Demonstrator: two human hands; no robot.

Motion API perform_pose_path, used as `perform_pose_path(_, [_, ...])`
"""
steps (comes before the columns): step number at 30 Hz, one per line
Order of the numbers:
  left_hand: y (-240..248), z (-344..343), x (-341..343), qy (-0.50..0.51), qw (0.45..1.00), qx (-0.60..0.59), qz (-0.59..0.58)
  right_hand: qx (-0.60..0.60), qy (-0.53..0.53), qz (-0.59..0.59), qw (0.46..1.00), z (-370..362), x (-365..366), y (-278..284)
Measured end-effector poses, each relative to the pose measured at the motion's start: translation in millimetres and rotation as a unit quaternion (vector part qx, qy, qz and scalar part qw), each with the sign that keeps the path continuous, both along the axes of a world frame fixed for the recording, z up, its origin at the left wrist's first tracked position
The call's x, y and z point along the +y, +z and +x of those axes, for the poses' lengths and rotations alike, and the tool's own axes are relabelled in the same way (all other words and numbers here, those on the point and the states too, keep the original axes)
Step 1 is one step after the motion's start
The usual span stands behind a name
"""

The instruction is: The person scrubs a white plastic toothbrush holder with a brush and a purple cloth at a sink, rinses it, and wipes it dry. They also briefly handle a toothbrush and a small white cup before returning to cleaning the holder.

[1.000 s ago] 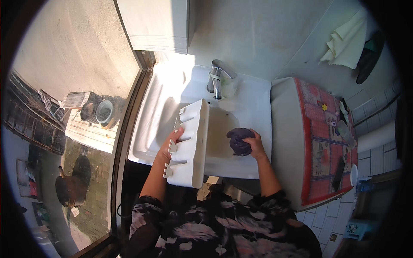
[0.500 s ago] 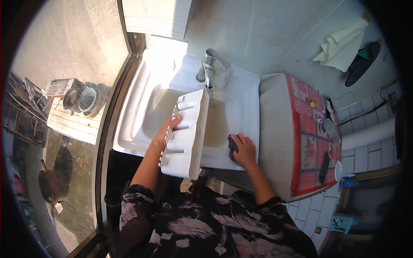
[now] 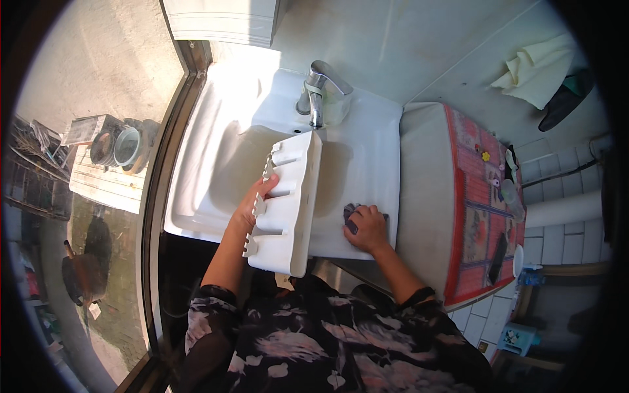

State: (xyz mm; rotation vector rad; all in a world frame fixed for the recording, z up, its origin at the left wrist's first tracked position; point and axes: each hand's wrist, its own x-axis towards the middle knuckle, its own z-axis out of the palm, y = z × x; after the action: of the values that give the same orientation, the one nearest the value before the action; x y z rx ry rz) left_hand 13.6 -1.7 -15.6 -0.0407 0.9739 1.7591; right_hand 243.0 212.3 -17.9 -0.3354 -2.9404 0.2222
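Observation:
A white plastic rack (image 3: 283,213) with a row of compartments and notched hooks along one side is tilted over the front of the white sink (image 3: 187,190). My left hand (image 3: 257,195) grips its hooked side, thumb resting on the front face; the other fingers are hidden behind it. On the front right rim of the sink, my right hand (image 3: 368,228) is closed over a bunched dark grey-purple cloth (image 3: 352,226), pressing it against the surface. The chrome faucet (image 3: 316,98) stands behind the rack at the back of the basin.
Right of the sink is a covered table (image 3: 426,196) with a red patterned mat (image 3: 468,216), a clear cup (image 3: 512,196) and a dark oblong object (image 3: 498,257) on it. Pale cloth (image 3: 537,69) hangs on the wall. A window frame (image 3: 160,164) runs along the left.
My right hand and the cloth have shifted slightly left along the sink rim, and more of the cloth shows. My left hand keeps the rack in nearly the same place. The view has shifted slightly.

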Motion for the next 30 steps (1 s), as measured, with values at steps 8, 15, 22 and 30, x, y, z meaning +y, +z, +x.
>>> perform_pose_path(8, [-7, -5, 7, 0.011, 1.000, -0.026, -0.009, 0.014, -0.004, 0.004, 1.000, -13, 14, -11])
perform_pose_path(15, [-13, -1, 3, 0.010, 0.993, -0.094, 0.064, -0.003, -0.053, -0.031, 0.998, -18, 18, -20])
perform_pose_path(22, [-53, -2, -40, 0.074, 0.987, -0.069, 0.127, 0.033, -0.062, -0.040, 0.997, 11, 11, -1])
perform_pose_path(30, [-73, -10, -54, 0.081, 0.961, -0.142, 0.224, 0.099, -0.103, -0.549, 0.824, 4, 34, 69])
